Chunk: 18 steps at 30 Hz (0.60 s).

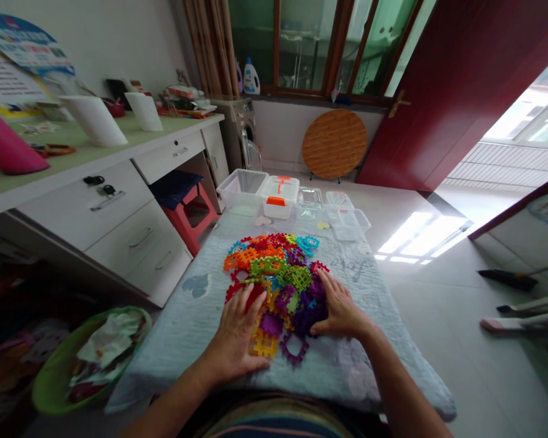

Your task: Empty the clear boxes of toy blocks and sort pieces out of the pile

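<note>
A heap of colourful plastic interlocking pieces (268, 264) lies on the cloth-covered table (201, 328) in front of me. Red, orange, yellow, green, blue and purple ones are mixed, many square with notched edges. My left hand (235, 331) rests at the heap's left side, fingers spread over red and yellow pieces. On the opposite side, my right hand (342, 307) lies against dark purple pieces (310, 310), its thumb apart from the fingers. Neither hand grips a piece that I can see. A purple ring-shaped piece (295, 359) sits at the near edge.
At the table's far end stand a clear open bin (223, 190), a lidded box with orange clasps (278, 210) and more clear containers (347, 222). Left are a white desk (119, 207), a red stool (192, 213) and a green basket (45, 389). A red door (438, 91) stands right.
</note>
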Motion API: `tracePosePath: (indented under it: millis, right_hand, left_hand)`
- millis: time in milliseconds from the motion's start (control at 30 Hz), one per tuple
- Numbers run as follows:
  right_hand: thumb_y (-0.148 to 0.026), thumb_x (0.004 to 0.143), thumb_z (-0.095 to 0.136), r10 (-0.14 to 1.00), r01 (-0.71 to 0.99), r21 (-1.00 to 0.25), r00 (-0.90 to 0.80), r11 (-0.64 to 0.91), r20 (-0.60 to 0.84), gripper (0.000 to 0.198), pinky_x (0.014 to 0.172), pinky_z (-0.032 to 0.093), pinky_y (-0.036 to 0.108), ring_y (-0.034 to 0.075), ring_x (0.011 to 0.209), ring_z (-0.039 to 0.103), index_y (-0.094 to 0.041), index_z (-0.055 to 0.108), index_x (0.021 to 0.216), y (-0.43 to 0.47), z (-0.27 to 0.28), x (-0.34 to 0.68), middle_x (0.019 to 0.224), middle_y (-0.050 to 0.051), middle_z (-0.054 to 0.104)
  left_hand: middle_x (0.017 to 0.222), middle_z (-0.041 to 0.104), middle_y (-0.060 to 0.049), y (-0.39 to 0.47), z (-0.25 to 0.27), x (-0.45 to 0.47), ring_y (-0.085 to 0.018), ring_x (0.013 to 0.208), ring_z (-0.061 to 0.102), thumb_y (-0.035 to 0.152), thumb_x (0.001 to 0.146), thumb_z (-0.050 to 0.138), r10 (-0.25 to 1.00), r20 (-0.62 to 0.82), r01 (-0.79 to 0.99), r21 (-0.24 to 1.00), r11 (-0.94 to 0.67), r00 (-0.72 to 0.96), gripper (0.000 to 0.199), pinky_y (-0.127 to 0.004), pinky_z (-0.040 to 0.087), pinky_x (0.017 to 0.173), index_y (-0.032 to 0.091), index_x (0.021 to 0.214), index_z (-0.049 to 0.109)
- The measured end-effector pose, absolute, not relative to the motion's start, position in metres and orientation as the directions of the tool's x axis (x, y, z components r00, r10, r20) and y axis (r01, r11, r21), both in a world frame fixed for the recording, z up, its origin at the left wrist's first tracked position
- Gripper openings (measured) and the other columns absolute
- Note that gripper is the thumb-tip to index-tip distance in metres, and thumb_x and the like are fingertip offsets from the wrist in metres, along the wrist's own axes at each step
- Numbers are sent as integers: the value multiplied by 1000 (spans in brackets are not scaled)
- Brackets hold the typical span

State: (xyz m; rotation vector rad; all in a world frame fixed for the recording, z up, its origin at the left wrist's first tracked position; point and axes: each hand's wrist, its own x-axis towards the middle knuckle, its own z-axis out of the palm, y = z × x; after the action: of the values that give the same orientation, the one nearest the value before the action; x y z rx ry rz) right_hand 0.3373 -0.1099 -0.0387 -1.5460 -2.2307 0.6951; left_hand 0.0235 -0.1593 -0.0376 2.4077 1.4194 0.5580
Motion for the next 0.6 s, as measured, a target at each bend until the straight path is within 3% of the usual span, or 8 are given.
tracePosePath:
  millis: [133,267,433,600]
  right_hand:
    - [-42,54,86,925,702,-628,-371,335,78,120,112,28,56,37,138,34,-26,22,154,-101,-32,321,153,15,36]
    - [-33,66,79,928,623,-703,-341,342,149,97,113,30,52,32,137,38,-27,32,150,-98,-35,315,148,12,42]
    - [-30,71,73,944,579,-751,-267,318,194,80,112,34,50,29,132,45,-26,41,143,-96,-38,305,140,11,49]
    - [-26,70,68,973,455,-862,-158,224,170,69,109,39,46,26,126,51,-24,46,135,-91,-41,294,134,9,54]
  left_hand:
    - [157,20,-17,-149,-40,44,-41,141,25,46,62,82,881,251,783,406,-472,401,112,-59,28,112,27,152,18]
    - [157,22,-15,-137,-37,59,-37,138,30,41,70,76,865,299,758,421,-498,402,100,-55,30,111,29,152,20]
    - [158,20,-14,-130,-38,76,-39,140,27,31,69,75,852,330,749,413,-517,406,99,-57,28,111,30,152,21]
    - [159,16,-12,-122,-33,96,-36,141,27,23,77,67,837,343,709,449,-544,426,89,-57,27,113,32,151,20]
